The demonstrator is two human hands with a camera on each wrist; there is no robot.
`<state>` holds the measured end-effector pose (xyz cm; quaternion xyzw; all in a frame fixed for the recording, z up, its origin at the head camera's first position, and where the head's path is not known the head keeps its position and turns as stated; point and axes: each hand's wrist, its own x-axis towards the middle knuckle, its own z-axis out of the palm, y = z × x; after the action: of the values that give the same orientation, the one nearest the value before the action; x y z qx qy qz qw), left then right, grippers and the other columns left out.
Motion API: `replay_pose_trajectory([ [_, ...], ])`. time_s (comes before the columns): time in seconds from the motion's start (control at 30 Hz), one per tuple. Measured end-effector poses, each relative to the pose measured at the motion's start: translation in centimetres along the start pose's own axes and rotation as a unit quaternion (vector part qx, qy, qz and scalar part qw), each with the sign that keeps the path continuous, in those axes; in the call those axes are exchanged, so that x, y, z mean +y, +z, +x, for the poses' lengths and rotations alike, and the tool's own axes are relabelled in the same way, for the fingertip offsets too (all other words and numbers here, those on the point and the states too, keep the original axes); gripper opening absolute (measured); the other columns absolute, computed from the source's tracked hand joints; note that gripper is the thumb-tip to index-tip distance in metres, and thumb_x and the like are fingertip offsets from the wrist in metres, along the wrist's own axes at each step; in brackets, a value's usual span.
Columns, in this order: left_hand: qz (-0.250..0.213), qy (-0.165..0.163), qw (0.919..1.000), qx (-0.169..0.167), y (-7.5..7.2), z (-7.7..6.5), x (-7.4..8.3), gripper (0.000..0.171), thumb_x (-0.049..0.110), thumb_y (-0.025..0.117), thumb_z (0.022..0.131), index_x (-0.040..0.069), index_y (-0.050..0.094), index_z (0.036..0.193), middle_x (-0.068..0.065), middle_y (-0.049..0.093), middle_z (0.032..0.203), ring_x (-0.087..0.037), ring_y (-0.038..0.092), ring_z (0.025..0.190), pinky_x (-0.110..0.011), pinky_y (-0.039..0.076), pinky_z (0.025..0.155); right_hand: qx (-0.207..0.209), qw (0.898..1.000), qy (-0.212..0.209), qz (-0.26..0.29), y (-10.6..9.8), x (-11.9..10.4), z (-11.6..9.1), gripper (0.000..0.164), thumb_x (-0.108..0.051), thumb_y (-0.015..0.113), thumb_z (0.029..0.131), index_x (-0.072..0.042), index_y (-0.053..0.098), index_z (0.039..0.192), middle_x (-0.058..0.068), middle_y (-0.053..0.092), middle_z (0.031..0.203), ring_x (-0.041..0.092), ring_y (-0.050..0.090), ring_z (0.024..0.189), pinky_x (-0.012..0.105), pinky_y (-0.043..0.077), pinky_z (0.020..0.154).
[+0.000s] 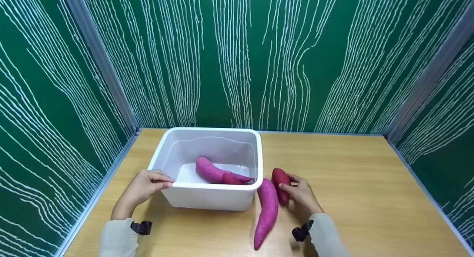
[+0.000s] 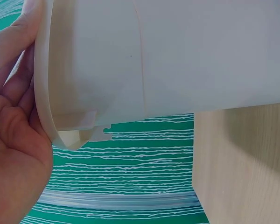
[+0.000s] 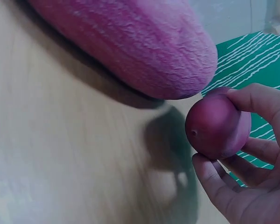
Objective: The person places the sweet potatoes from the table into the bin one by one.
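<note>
A white plastic bin stands at the middle left of the table. My left hand grips its near left corner, thumb over the rim. Inside lie a long pinkish-purple sweet potato and a smaller red sweet potato, both partly hidden by the near wall. Right of the bin, my right hand holds another red sweet potato between thumb and fingers, its rounded end showing in the right wrist view. Between it and the bin, a curved pinkish-purple sweet potato lies on the table.
The wooden table extends to the right of my right hand. Green panels with white wavy lines stand behind it and at both sides, joined by grey metal posts. A small black camera sits at each wrist.
</note>
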<state>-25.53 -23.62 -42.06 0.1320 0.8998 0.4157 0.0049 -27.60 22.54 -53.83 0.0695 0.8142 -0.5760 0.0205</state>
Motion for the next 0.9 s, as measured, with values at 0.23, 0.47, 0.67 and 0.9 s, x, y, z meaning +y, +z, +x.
replay_pose_trajectory([
  [0.23, 0.003, -0.011, 0.9999, 0.004, 0.0, 0.0, 0.2, 0.01, 0.016, 0.076, 0.081, 0.011, 0.079, 0.09, -0.006, 0.074, 0.095, -0.019, 0.062, 0.094, -0.023, 0.051, 0.078, 0.011, 0.999, -0.013, -0.029, -0.5, -0.8, 0.1, 0.061, -0.017, 0.07, 0.086, 0.006, 0.046, 0.138, 0.026, 0.055, 0.129, 0.031, 0.062, 0.103, 0.026, 0.053, 0.068],
  [0.47, 0.0, -0.018, 0.9998, 0.004, 0.0, 0.0, 0.2, 0.01, 0.015, 0.076, 0.081, 0.011, 0.079, 0.09, -0.006, 0.074, 0.096, -0.02, 0.062, 0.096, -0.032, 0.054, 0.083, -0.001, 0.999, -0.01, -0.038, -1.3, -2.1, 0.0, 0.063, -0.018, 0.068, 0.087, 0.005, 0.043, 0.14, 0.026, 0.051, 0.134, 0.038, 0.057, 0.115, 0.029, 0.05, 0.087],
  [0.67, -0.006, -0.021, 0.9997, 0.004, 0.0, 0.0, 0.3, 0.011, 0.016, 0.076, 0.081, 0.012, 0.079, 0.091, -0.006, 0.074, 0.097, -0.021, 0.062, 0.097, -0.036, 0.053, 0.086, -0.013, 0.999, -0.001, -0.049, -1.9, -3.3, -0.1, 0.064, -0.022, 0.068, 0.088, 0.003, 0.042, 0.141, 0.025, 0.048, 0.137, 0.037, 0.055, 0.117, 0.032, 0.051, 0.089],
  [0.9, -0.005, -0.015, 0.9999, 0.005, 0.1, -0.1, 0.3, 0.01, 0.016, 0.076, 0.081, 0.011, 0.079, 0.09, -0.007, 0.073, 0.097, -0.021, 0.062, 0.097, -0.034, 0.053, 0.084, -0.022, 0.998, -0.008, -0.056, -2.4, -4.3, -0.1, 0.064, -0.024, 0.068, 0.088, 0.002, 0.043, 0.141, 0.024, 0.048, 0.139, 0.035, 0.055, 0.116, 0.032, 0.05, 0.088],
])
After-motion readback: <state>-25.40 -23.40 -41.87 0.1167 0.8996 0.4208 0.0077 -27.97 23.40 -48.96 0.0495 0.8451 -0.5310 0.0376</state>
